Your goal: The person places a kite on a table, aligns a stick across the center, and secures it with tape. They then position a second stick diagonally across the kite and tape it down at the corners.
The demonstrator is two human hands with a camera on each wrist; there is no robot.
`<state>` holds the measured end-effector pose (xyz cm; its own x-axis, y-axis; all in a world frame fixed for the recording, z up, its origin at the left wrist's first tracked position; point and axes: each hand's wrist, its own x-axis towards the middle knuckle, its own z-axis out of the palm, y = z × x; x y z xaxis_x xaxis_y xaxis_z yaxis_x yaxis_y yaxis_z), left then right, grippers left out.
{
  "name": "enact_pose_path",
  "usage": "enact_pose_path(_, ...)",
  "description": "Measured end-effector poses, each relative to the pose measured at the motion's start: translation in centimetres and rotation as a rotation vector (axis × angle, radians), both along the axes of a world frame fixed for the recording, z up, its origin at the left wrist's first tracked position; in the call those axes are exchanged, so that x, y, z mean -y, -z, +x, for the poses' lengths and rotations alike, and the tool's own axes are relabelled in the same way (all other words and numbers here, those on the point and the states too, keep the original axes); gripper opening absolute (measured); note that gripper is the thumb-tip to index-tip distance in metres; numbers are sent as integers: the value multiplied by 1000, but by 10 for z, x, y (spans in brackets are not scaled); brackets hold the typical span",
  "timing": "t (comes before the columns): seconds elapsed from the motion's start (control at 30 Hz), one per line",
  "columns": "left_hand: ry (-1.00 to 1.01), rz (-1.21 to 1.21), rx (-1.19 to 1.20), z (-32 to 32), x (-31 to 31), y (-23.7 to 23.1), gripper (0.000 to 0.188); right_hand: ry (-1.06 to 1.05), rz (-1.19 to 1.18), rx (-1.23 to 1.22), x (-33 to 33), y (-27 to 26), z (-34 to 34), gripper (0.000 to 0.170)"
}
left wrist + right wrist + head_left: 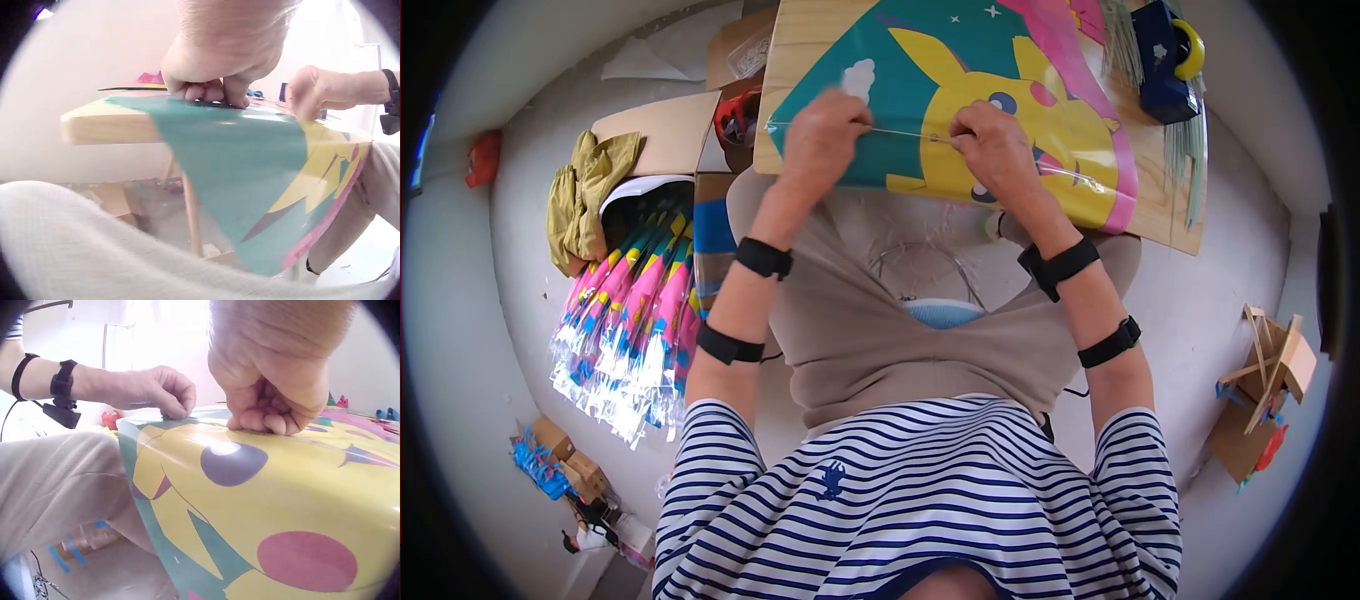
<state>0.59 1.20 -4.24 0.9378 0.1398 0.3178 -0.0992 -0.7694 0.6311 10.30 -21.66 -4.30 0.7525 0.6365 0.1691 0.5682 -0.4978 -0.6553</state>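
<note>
A glossy printed plastic sheet (pixel 880 70) with a yellow cartoon character lies over the wooden table, its near part hanging past the edge. A thin pale line runs across it between the two hands. My left hand (pixel 825 140), slightly blurred in the head view, curls its fingertips down onto the green area by this line. With thumb and curled fingers, my right hand (pixel 997 150) pinches at the line on the yellow area. Both hands' fingertips sit right at the sheet near the table edge, as the right hand (pixel 275 394) shows in its wrist view.
A dark blue tape dispenser (pixel 1165 60) with a yellow roll stands at the table's far right, beside thin pale strips (pixel 1185 170). Left of the person, a box holds plastic-wrapped colourful pieces (pixel 635 300) and an olive cloth (pixel 590 195). Cardboard and wood scraps (pixel 1265 380) lie at right.
</note>
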Motion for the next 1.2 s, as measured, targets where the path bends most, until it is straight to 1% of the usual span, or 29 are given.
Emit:
enact_pose_path(0.17,-142,8,-47,-27,-63,-5,6,-13,-10,4,0,1,0,5)
enact_pose_path(0.33,-186,5,-57,-30,-67,-7,8,6,-40,9,18,-8,2,7)
enact_pose_path(0.5,-201,-16,-55,-30,-64,-5,9,92,-75,-12,108,-10,23,10)
enact_pose_path(0.6,-208,-5,-49,-31,-62,-6,8,237,-118,-129,164,-11,33,10)
enact_pose_path(0.63,-202,8,-42,-32,-65,-3,8,293,-122,-120,180,-8,37,12)
enact_pose_path(0.7,-178,30,-25,-29,-69,2,8,311,-148,-102,204,16,49,13)
enact_pose_path(0.73,-164,41,-15,-28,-68,1,8,329,-164,-82,222,16,58,14)
enact_pose_path(0.77,-139,46,7,-14,-63,-3,8,383,-122,-216,224,0,59,14)
enact_pose_path(0.8,-119,57,24,-6,-60,-8,8,470,-80,-182,227,-7,65,14)
enact_pose_path(0.87,-210,4,-43,-30,-67,-5,7,631,13,-119,236,-13,80,15)
enact_pose_path(0.9,-225,2,-16,-33,-62,-11,6,682,139,-181,239,-27,91,22)
enact_pose_path(0.93,-241,0,6,-36,-58,-18,5,781,266,-192,237,-43,104,25)
enact_pose_path(1.0,-279,-42,-49,-42,-47,-26,7,959,528,-216,233,-67,135,30)
enact_pose_path(1.03,-304,-63,-77,-46,-41,-29,7,955,570,-296,235,-70,151,31)
enact_pose_path(1.1,-274,-22,-68,-54,-32,-30,8,937,648,-457,237,-73,178,32)
enact_pose_path(1.2,-263,-24,-96,-64,-12,-37,9,922,634,-595,233,-71,199,28)
